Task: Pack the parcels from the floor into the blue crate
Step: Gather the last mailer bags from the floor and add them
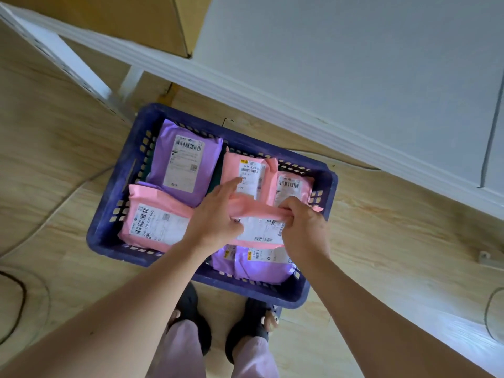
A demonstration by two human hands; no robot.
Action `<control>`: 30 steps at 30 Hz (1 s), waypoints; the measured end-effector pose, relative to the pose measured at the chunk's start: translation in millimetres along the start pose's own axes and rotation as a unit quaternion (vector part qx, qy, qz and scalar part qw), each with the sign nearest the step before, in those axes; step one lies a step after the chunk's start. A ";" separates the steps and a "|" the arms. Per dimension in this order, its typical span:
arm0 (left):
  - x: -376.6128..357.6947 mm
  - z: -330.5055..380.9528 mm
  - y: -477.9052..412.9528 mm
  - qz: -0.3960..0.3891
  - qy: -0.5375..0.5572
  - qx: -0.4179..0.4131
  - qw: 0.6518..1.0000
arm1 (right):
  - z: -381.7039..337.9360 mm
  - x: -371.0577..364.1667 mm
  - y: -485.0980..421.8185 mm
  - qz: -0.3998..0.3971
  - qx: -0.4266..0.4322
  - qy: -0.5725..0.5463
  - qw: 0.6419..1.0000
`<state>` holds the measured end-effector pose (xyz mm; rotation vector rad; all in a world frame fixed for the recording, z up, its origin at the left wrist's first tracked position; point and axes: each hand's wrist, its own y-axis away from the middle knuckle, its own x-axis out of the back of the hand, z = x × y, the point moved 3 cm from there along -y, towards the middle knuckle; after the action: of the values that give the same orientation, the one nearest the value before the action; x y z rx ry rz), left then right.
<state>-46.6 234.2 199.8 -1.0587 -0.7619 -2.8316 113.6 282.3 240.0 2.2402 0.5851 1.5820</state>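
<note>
A pink parcel point(259, 227) is held over the middle of the crate point(109, 214), its folded top flap pinched in the curled right hand point(305, 227), while the left hand point(215, 216) lies half-open on its other end, fingers flat. It is judged light, soft and slightly slippery, a plastic mailer that bends; it is best gripped by its edges or flap. In the crate lie five more parcels: a purple one point(185, 162) and two pink ones point(252, 173) point(291, 188) at the far side, a pink one point(152, 222) and a purple one point(253, 264) nearer. No parcels are seen on the floor point(54, 173).
</note>
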 end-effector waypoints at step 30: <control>44.0 -146.0 -45.9 0.098 -0.303 -0.053 0.946 | -127.4 -148.2 -65.3 -0.120 0.179 0.158 0.964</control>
<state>-178.2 214.9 112.3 -1.9410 -0.4793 -2.4013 -59.7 267.3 129.6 2.0534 1.2720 1.8310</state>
